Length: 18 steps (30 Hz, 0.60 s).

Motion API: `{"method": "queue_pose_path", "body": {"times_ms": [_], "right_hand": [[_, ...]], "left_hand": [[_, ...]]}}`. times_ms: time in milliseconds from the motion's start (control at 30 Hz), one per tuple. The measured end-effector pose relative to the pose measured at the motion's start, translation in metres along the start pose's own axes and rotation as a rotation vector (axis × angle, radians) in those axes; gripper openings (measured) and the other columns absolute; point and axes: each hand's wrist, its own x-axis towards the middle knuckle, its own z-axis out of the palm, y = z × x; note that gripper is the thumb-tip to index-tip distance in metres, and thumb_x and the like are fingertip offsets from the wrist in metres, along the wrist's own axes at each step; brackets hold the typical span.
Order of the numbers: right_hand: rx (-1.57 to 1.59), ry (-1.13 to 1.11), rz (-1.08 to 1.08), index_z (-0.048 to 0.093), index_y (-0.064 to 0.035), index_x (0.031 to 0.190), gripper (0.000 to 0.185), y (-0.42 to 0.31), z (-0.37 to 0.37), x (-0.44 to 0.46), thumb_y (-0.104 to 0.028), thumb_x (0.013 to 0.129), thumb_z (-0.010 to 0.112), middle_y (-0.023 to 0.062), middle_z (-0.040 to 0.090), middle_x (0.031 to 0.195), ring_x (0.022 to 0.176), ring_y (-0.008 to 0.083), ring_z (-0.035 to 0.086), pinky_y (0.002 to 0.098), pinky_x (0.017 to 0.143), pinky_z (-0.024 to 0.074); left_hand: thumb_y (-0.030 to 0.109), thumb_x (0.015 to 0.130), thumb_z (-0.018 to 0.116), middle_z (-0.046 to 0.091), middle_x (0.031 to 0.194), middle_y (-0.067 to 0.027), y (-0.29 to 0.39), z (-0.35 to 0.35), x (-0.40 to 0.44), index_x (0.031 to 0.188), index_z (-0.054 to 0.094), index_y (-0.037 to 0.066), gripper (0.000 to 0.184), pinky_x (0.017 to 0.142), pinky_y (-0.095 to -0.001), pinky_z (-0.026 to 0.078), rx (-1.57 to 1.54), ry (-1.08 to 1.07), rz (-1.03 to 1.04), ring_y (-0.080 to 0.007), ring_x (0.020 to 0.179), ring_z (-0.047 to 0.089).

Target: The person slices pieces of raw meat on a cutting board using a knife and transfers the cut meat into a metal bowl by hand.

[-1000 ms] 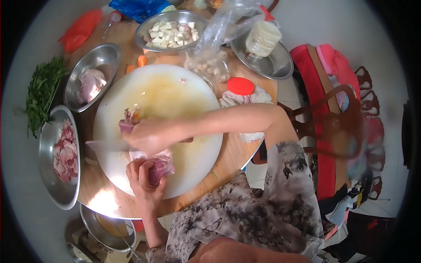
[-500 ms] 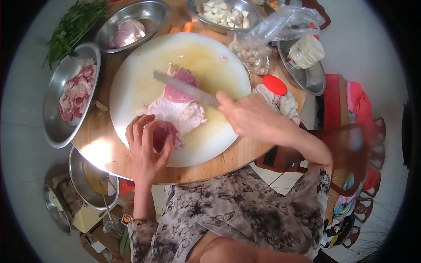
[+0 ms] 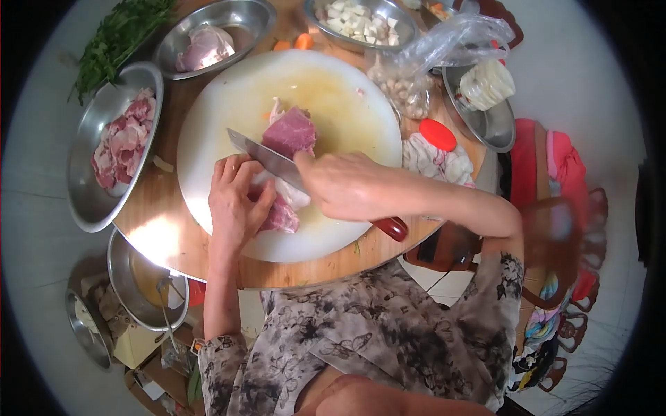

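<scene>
On the round white cutting board (image 3: 347, 243) lies a piece of raw meat (image 3: 281, 216) with pale skin or fat and a pink face. My left hand (image 3: 234, 197) holds its near left part, fingers curled over it. A cleaver (image 3: 267, 158) with a dark red handle is in my right hand (image 3: 347, 184). Its blade crosses the meat just beyond my left fingertips, between the near part and a darker red chunk (image 3: 291, 130) on the far side. My right hand and the blade hide part of the meat.
Metal bowls ring the board: cut meat (image 3: 125, 142) at left, a meat piece (image 3: 205, 48) at back, white cubes (image 3: 357, 21) behind. Greens (image 3: 125, 38) lie back left. At right are a bagged garlic-like heap (image 3: 409, 93), a red oval lid (image 3: 438, 135) and a cloth (image 3: 433, 161).
The cleaver has come nearer and left, down to the meat by my left hand. My left hand has shifted up and slightly right. The cleaver's handle end now shows.
</scene>
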Motion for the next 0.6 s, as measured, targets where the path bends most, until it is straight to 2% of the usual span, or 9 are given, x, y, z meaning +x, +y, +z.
{"method": "queue_pose_path", "body": {"times_ms": [100,233,300,433,500,567,600], "right_hand": [[-0.006,0.065,-0.035,0.047,0.0122,0.099,0.016,0.003,0.004,0.030,-0.003,0.092,0.049,0.0312,0.063,0.071,0.075,0.0489,0.067,0.0531,0.067,0.0503],[0.006,0.046,-0.004,0.047,0.0119,0.101,0.017,0.005,0.001,0.000,-0.003,0.092,0.050,0.0306,0.063,0.072,0.074,0.0486,0.067,0.0531,0.068,0.0501],[-0.029,-0.134,0.123,0.051,0.0158,0.105,0.026,-0.004,-0.012,-0.030,0.002,0.083,0.052,0.0314,0.067,0.074,0.077,0.0477,0.072,0.0513,0.066,0.0557],[-0.021,-0.216,0.163,0.049,0.0164,0.109,0.030,-0.007,-0.011,-0.029,0.003,0.082,0.051,0.0307,0.068,0.074,0.076,0.0478,0.072,0.0522,0.064,0.0550],[0.057,-0.007,0.042,0.051,0.0157,0.109,0.031,-0.001,0.001,-0.001,0.001,0.082,0.054,0.0322,0.068,0.078,0.079,0.0476,0.072,0.0534,0.066,0.0547],[0.075,0.129,-0.026,0.047,0.0139,0.103,0.020,0.010,0.017,0.039,-0.001,0.090,0.050,0.0317,0.066,0.075,0.075,0.0497,0.069,0.0557,0.069,0.0515],[0.077,0.136,-0.030,0.047,0.0139,0.103,0.020,0.010,0.019,0.055,-0.001,0.090,0.050,0.0317,0.066,0.075,0.075,0.0497,0.069,0.0557,0.069,0.0515]], "left_hand": [[0.010,0.078,0.077,0.067,0.114,-0.0138,0.003,0.002,-0.002,0.099,0.070,0.001,0.023,0.094,-0.0444,0.051,0.043,0.018,0.035,-0.0348,0.110,0.061],[0.010,0.078,0.077,0.066,0.113,-0.0137,0.002,0.002,-0.006,0.098,0.070,0.002,0.023,0.094,-0.0446,0.051,0.072,0.035,0.039,-0.0345,0.109,0.061],[0.009,0.077,0.077,0.066,0.111,-0.0130,0.001,0.002,-0.006,0.098,0.070,0.002,0.023,0.093,-0.0449,0.050,0.061,0.040,0.041,-0.0343,0.108,0.061],[0.006,0.076,0.075,0.068,0.112,-0.0140,0.000,0.002,-0.002,0.097,0.069,0.002,0.022,0.091,-0.0444,0.052,0.043,0.023,0.061,-0.0349,0.106,0.061],[0.006,0.075,0.076,0.068,0.112,-0.0131,-0.003,0.003,-0.001,0.096,0.070,0.002,0.023,0.091,-0.0438,0.052,0.030,0.013,0.041,-0.0346,0.107,0.061],[0.006,0.073,0.076,0.068,0.110,-0.0121,-0.001,0.006,-0.001,0.096,0.070,0.003,0.023,0.091,-0.0437,0.052,0.051,0.023,0.074,-0.0345,0.108,0.061],[0.006,0.072,0.076,0.067,0.109,-0.0112,0.001,0.008,-0.001,0.095,0.070,0.004,0.024,0.090,-0.0436,0.053,0.061,0.029,0.110,-0.0345,0.108,0.061]]}}
